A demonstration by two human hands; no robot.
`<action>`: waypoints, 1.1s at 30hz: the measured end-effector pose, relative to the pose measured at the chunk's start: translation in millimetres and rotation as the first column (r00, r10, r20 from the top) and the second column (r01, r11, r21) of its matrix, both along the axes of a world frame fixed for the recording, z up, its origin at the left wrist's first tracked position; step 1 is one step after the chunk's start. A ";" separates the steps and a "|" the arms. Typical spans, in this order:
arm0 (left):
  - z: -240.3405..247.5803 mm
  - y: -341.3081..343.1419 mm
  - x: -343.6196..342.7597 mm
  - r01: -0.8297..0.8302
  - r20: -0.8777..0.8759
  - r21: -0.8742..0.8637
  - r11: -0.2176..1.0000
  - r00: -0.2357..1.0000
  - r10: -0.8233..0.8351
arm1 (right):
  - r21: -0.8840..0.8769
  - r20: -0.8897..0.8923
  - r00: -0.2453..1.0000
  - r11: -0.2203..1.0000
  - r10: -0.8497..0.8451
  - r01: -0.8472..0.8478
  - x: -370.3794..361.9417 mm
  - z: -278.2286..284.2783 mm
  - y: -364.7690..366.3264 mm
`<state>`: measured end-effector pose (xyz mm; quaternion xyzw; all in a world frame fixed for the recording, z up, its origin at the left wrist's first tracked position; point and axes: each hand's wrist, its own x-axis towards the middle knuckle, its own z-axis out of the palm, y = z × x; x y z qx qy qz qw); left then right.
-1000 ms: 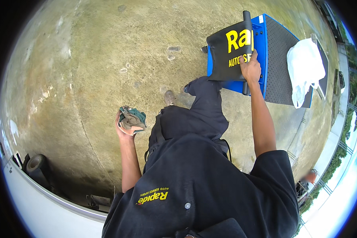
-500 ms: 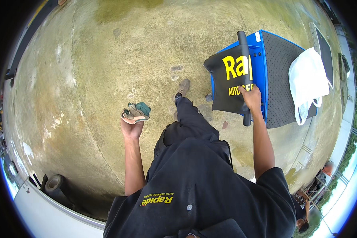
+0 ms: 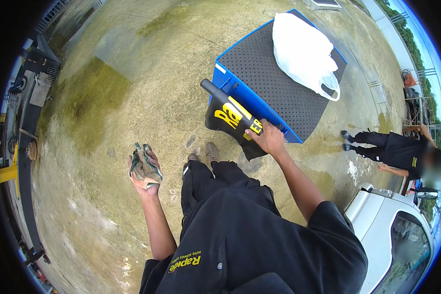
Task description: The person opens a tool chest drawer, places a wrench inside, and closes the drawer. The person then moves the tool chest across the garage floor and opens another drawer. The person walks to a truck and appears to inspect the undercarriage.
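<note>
My left hand (image 3: 150, 189) is raised in front of me at the left, with its fingers curled round a crumpled rag (image 3: 146, 170) of green, brown and pinkish cloth. My right hand (image 3: 270, 139) grips the black handle bar (image 3: 209, 87) of a blue cart (image 3: 256, 94). A black cover (image 3: 222, 118) with yellow lettering hangs from the bar, partly under my right fingers. On the cart's dark dotted top mat (image 3: 252, 54) lies a white plastic bag (image 3: 301, 46), its loop handles toward me. What the bag holds is hidden.
At the right stands a person in dark clothes (image 3: 402, 148), beyond a white vehicle (image 3: 377, 220) at the lower right. Dark metal equipment (image 3: 27, 196) with a yellow arm (image 3: 7, 173) lines the left edge. Stained concrete floor (image 3: 147, 88) lies under the cart and my feet.
The view has turned, and the cart now lies farther ahead and slanted, my right hand still on its bar. The white vehicle has come into view. My left hand still holds the rag, now more upright.
</note>
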<state>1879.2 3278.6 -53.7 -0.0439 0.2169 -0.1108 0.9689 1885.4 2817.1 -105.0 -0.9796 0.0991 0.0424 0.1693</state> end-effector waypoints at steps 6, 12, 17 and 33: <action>-64.4 38.3 36.6 0.237 0.055 0.344 0.908 0.961 -0.271 | -0.069 0.179 0.983 0.996 -0.043 0.056 -24.4 5.6 17.4; -225.1 150.3 -25.0 0.528 -0.520 0.849 0.008 0.839 -0.162 | -0.110 0.653 0.757 0.983 -0.042 0.149 -29.2 -1.0 21.0; -278.2 235.3 -192.6 0.741 -0.743 0.667 0.078 0.669 -0.009 | 0.159 0.708 0.308 0.568 -0.635 0.808 -18.1 -22.3 17.6; -263.0 171.7 -302.9 0.754 -0.718 0.595 -0.278 0.654 0.236 | 0.464 -0.613 0.676 0.507 -0.408 0.727 -27.9 -32.6 -41.2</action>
